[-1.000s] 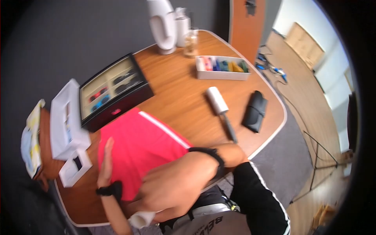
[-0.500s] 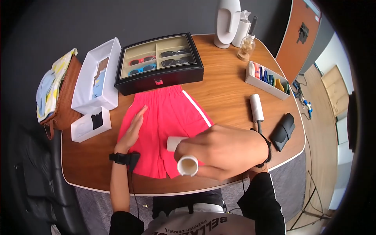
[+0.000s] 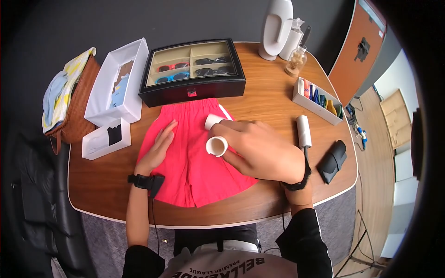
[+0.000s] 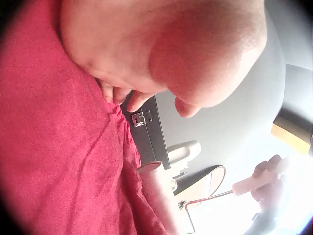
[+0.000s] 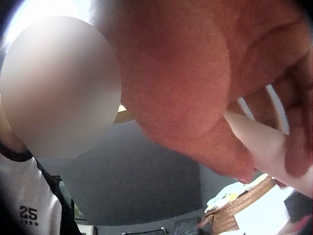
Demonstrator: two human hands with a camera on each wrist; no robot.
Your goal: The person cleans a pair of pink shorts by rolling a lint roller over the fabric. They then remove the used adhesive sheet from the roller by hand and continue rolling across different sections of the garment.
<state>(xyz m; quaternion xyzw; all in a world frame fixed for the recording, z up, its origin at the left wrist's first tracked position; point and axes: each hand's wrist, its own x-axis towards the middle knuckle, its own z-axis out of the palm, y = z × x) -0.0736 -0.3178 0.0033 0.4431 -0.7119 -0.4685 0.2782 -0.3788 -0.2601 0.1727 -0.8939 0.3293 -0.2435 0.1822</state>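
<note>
**Lint roller held over red shorts on the wooden table**

The right hand [image 3: 259, 150] has its fingers wrapped around a white cylinder-shaped lint roller [image 3: 216, 146]. In the head view the round hollow end of the handle faces the camera, and the white roll part shows behind it, at about 12 o'clock from the handle end. The tool sits above the upper middle part of the shorts. In the left wrist view the roller looks pale pink, with a thin wire arm between roll and handle.

The left hand [image 3: 157, 147] lies flat with straight fingers, pressing on the red fabric shorts [image 3: 194, 171] at their left side. It grasps nothing. A black wrist strap [image 3: 143, 181] is on that arm.

The shorts are bright red with a white stripe along the right edge. They are spread flat on the rounded brown wooden table [image 3: 259, 99], waistband at 12 o'clock and leg openings at 6 o'clock, near the table edge.

Touching the waistband at 12 o'clock stands a black display case with sunglasses under a clear lid [image 3: 192, 69]. At 10 o'clock are a tall open white box [image 3: 118, 88] and a small white box [image 3: 105, 138], and further a woven brown basket [image 3: 76, 111]. At 3 o'clock lie a second white lint roller with dark handle [image 3: 303, 132] and a black soft pouch [image 3: 333, 161]. At 2 o'clock is a white tray of coloured items [image 3: 317, 99], and at 1 o'clock a white head-shaped sculpture [image 3: 276, 28].
</note>
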